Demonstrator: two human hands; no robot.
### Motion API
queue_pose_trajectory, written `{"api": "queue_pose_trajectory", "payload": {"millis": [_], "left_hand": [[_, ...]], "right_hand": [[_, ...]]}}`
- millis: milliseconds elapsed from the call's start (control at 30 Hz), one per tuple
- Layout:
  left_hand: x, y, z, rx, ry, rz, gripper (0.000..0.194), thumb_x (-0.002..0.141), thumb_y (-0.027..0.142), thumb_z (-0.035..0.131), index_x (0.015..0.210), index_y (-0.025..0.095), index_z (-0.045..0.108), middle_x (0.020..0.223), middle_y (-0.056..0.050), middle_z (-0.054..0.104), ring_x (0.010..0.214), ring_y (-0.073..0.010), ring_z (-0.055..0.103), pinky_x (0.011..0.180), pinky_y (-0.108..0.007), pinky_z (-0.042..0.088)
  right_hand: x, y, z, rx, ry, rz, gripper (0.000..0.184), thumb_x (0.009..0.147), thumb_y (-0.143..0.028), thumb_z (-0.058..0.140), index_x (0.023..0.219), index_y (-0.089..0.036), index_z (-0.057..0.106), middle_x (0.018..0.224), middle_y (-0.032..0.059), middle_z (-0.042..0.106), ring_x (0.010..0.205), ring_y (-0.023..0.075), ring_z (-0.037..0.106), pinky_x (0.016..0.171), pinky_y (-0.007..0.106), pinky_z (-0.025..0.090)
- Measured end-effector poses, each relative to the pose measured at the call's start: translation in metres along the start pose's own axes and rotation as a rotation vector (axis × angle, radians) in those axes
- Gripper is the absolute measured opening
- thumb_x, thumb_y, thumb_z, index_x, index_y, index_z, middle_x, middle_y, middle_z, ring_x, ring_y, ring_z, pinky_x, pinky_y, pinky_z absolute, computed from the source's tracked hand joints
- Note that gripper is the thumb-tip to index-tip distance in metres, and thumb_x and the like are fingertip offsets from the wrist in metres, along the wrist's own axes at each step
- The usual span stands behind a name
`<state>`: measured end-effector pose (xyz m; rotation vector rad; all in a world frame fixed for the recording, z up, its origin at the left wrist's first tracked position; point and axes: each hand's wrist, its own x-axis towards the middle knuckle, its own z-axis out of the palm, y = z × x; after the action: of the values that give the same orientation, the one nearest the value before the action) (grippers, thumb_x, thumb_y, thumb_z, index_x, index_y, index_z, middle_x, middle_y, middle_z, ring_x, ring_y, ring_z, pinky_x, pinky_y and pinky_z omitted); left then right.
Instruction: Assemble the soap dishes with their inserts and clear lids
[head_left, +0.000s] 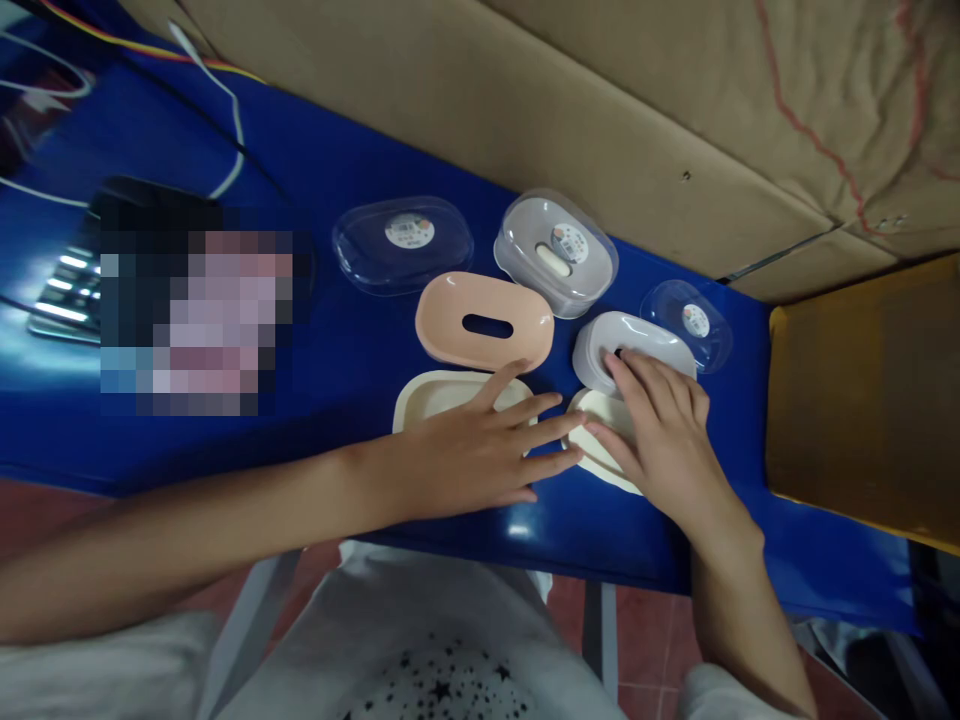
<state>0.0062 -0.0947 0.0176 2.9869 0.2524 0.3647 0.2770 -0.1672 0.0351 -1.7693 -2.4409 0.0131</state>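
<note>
My left hand (480, 445), fingers spread, lies over a cream oval tray (409, 405) and hides much of it. One fingertip meets the near rim of a peach soap dish insert (442, 325) with a dark slot. My right hand (667, 425) has its fingers curled over a grey soap dish insert (652, 328), with a fingertip at its slot and the thumb below its near wall. Beneath that hand sits a second cream tray (600, 440), partly covered. The left hand's longest fingers reach this tray's left edge.
A lidded grey soap dish (517, 245) stands behind the inserts. Clear lids with round labels lie at back left (360, 245) and right (675, 310). A cardboard box (862, 400) stands right; more cardboard (525, 90) lines the back. Cables (236, 130) and a partly blurred-out device (67, 290) are left.
</note>
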Motion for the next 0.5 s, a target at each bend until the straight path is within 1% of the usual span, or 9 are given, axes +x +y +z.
{"api": "queue_pose_trajectory", "payload": {"millis": [133,233,300,400,500], "left_hand": [[0.0,-0.001,0.002,0.014,-0.004,0.002,0.069,0.094,0.053,0.085,0.154,0.03,0.059,0.169,-0.009,0.053,0.152,-0.0319,0.054,0.132,-0.063,0.033],[0.0,-0.002,0.002,0.016,-0.014,-0.001,0.066,0.097,0.053,0.082,0.154,0.03,0.058,0.169,-0.01,0.053,0.152,-0.0323,0.053,0.133,-0.064,0.031],[0.0,-0.003,0.001,0.016,-0.001,-0.001,0.063,0.098,0.053,0.081,0.152,0.03,0.06,0.167,-0.011,0.055,0.152,-0.0323,0.053,0.133,-0.064,0.03],[0.001,-0.004,-0.002,0.012,0.029,0.002,0.056,0.101,0.051,0.078,0.15,0.028,0.061,0.162,-0.011,0.059,0.15,-0.0317,0.054,0.134,-0.064,0.029],[0.002,-0.01,-0.008,-0.011,0.073,-0.036,0.054,0.103,0.047,0.076,0.151,0.027,0.06,0.161,-0.011,0.06,0.15,-0.0317,0.056,0.134,-0.065,0.029]], "right_hand": [[0.0,0.002,-0.002,-0.022,0.019,0.013,0.077,0.11,-0.05,0.059,0.174,-0.023,0.027,0.163,0.0223,0.055,0.15,0.0396,0.053,0.121,0.059,0.038],[0.0,0.001,-0.002,-0.034,0.039,0.015,0.08,0.109,-0.048,0.059,0.176,-0.026,0.021,0.166,0.0216,0.052,0.151,0.0405,0.052,0.122,0.062,0.037],[0.0,-0.003,0.0,-0.037,0.046,-0.006,0.082,0.109,-0.045,0.06,0.177,-0.026,0.018,0.169,0.0209,0.049,0.154,0.0402,0.049,0.123,0.062,0.035],[0.0,-0.01,0.004,-0.038,0.017,-0.053,0.081,0.11,-0.04,0.059,0.178,-0.028,0.016,0.173,0.0195,0.045,0.156,0.0394,0.047,0.125,0.062,0.033],[-0.001,-0.012,0.007,-0.043,-0.014,-0.064,0.077,0.111,-0.039,0.057,0.177,-0.03,0.02,0.176,0.0188,0.042,0.157,0.0399,0.046,0.126,0.064,0.031]]}}
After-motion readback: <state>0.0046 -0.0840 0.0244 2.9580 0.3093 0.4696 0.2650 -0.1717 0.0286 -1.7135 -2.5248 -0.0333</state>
